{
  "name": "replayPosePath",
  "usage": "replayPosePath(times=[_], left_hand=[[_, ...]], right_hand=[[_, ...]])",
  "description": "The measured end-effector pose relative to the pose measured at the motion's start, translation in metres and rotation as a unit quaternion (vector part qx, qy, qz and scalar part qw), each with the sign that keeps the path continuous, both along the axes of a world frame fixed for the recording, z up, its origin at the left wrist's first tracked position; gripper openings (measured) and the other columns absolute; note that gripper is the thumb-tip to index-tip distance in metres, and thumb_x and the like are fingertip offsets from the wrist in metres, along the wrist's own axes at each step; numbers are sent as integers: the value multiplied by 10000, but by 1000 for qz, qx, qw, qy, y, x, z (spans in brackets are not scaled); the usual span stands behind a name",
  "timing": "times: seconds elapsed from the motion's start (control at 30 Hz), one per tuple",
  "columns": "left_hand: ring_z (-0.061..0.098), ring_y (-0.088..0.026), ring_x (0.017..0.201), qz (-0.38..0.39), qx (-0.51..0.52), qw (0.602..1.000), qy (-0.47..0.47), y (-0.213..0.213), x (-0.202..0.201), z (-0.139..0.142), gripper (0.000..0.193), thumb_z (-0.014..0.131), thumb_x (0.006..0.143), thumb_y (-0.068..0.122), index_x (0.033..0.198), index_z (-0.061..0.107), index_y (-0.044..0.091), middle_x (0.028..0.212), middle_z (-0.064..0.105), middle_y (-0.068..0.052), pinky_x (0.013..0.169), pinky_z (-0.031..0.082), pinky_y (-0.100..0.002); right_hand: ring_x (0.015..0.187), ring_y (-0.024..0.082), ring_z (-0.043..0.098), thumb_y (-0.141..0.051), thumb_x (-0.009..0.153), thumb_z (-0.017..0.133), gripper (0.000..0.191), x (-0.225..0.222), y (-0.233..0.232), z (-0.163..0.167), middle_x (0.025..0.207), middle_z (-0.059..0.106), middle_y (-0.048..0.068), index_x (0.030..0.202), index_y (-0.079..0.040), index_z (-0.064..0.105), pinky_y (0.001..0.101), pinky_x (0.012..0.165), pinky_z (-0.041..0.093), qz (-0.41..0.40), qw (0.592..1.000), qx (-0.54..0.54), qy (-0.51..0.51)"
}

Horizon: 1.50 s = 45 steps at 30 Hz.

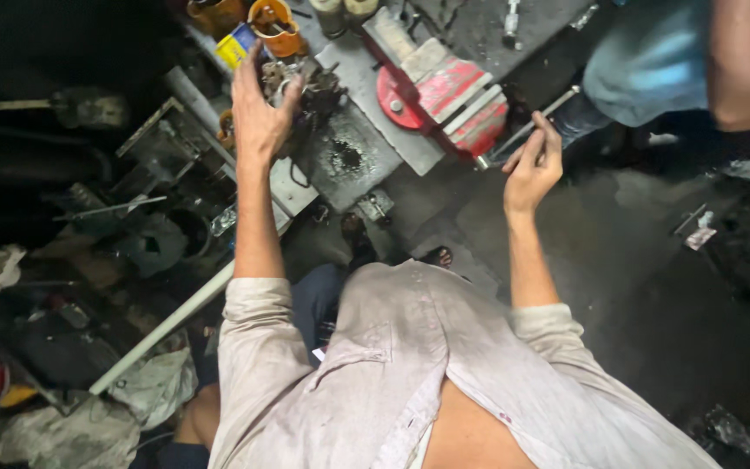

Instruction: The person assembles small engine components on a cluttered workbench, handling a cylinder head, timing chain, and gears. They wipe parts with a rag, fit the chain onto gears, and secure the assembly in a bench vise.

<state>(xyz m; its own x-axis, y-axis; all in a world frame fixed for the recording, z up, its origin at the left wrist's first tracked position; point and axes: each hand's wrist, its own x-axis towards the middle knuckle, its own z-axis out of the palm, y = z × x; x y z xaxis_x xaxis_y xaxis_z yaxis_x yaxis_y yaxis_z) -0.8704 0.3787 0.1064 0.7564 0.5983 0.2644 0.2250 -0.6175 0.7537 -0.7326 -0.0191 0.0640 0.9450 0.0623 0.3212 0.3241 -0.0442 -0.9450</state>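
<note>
My left hand [258,113] reaches over the grey workbench [366,82], fingers spread on a dark greasy metal part [310,87] that sits there. My right hand [531,165] hovers beside the red bench vise [444,95], fingers loosely curled at the end of the vise's steel handle bar [527,130]; whether it grips the bar is unclear. My pale shirt and dark trousers fill the lower middle of the view.
Orange containers [275,26] and a yellow-blue box [236,43] stand at the bench's far end. Another person in a blue shirt [661,56] stands at upper right. Scrap, rags and a white pipe [162,326] clutter the floor at left. Dark oily floor lies at right.
</note>
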Motion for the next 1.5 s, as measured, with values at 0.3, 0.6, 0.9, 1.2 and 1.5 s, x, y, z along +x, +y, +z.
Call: replayPosePath(times=[0.3,0.6,0.9,1.2,1.5], left_hand=[[617,-257,1324,22,-306,939,-155,62,-42,-50,513,582,1098,401,1430,596,10,1421,661,-195,1180,450,-354],[559,-261,1332,-124,-407,904,38,89,-38,-52,741,681,950,506,1491,474,45,1451,575,-161,1101,435,-376],[449,-217,1419,-112,-468,868,124,96,-1,-76,842,654,963,553,1547,370,18,1540,496,-119,1178,309,-337],[396,-259,1471,-90,-463,877,91,98,3,-94,942,709,930,559,1564,323,-21,1544,451,-148,1209,274,-370],[554,-235,1298,-163,-493,850,90,102,4,-83,792,707,877,516,1440,511,-5,1389,629,-132,1126,379,-347]], right_hand=[[888,121,703,-188,1057,626,293,-65,155,14,968,729,68,1282,-7,672,260,798,566,342,917,-136,155],[1126,261,619,-249,903,824,583,-103,275,-54,1212,650,132,1302,55,526,381,966,505,353,918,-117,137],[943,228,664,-247,1072,598,289,-105,240,-81,1011,687,134,1123,30,666,374,835,529,301,907,-275,105],[708,77,472,-297,1089,531,324,-116,210,-88,820,505,-24,1221,-2,545,274,615,429,341,865,-91,356],[720,58,497,-343,1083,524,320,-113,203,-60,804,553,-29,1094,-47,646,256,636,441,326,898,-137,262]])
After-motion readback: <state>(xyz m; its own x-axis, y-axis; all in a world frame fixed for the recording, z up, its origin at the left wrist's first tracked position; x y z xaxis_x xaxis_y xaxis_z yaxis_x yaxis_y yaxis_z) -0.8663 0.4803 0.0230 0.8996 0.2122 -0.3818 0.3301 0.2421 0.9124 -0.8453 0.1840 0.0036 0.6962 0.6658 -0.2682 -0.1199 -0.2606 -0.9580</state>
